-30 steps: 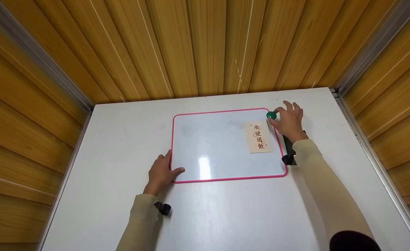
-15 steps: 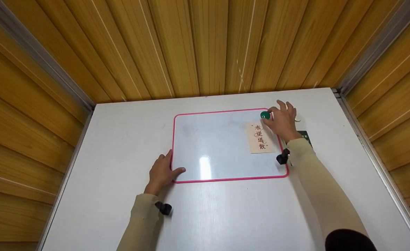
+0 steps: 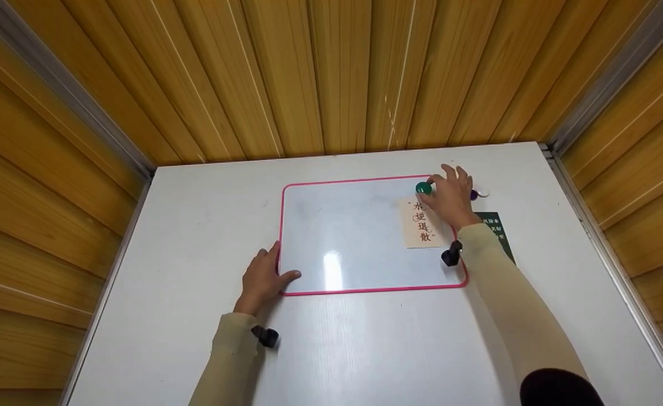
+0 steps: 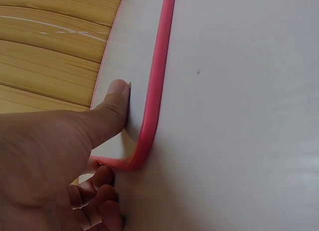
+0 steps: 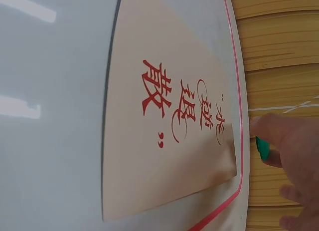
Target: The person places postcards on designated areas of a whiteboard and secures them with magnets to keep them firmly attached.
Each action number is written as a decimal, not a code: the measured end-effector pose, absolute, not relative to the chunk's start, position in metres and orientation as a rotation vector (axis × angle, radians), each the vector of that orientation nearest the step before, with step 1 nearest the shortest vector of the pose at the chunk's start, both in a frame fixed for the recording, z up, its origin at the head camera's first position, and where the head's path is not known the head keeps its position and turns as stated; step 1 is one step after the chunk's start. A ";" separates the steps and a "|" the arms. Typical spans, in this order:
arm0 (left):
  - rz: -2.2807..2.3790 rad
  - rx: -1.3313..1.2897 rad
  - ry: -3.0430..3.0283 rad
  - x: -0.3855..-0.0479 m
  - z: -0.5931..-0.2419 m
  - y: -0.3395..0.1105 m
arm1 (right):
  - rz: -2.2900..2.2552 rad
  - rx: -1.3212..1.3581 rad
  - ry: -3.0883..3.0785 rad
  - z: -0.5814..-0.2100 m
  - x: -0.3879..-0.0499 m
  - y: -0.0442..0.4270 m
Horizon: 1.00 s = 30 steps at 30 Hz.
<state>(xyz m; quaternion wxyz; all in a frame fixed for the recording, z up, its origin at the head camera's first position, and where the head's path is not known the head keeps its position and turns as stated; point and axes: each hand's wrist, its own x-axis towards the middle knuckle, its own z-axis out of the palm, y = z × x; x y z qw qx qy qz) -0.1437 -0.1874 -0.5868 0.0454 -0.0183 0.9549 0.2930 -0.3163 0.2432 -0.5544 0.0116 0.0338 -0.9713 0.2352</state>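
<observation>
Near the card (image 3: 416,226), the green disc (image 3: 423,188) moved left.

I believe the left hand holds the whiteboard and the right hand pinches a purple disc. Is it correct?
Not the colour: the right hand pinches a green disc, as the head view shows. The left hand does hold the whiteboard.

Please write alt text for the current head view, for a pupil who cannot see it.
A person's right hand pinches a green disc by the top of a cream card with red characters on a whiteboard. The left hand grips the whiteboard near its lower left corner. Right of it, a green card and purple item show partly on the white table.
</observation>
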 end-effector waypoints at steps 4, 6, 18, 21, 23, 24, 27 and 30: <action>0.891 -0.065 2.916 -0.144 -0.587 -0.188 | 0.761 0.114 -3.025 -0.557 -0.317 0.241; 0.882 -0.067 2.921 -0.145 -0.587 -0.188 | 0.757 0.117 -3.026 -0.559 -0.318 0.240; 0.896 -0.113 2.923 -0.145 -0.588 -0.186 | 0.695 0.113 -3.049 -0.568 -0.321 0.236; 0.889 -0.113 2.927 -0.145 -0.588 -0.186 | 0.691 0.128 -3.048 -0.570 -0.322 0.236; 0.886 -0.119 2.924 -0.145 -0.589 -0.186 | 0.704 0.126 -3.051 -0.571 -0.321 0.236; 0.887 -0.123 2.920 -0.145 -0.589 -0.186 | 0.710 0.124 -3.054 -0.571 -0.321 0.236; 0.896 -0.129 2.913 -0.145 -0.589 -0.185 | 0.725 0.120 -3.060 -0.572 -0.322 0.236; 0.899 -0.115 2.922 -0.146 -0.588 -0.185 | 0.735 0.128 -3.054 -0.573 -0.322 0.236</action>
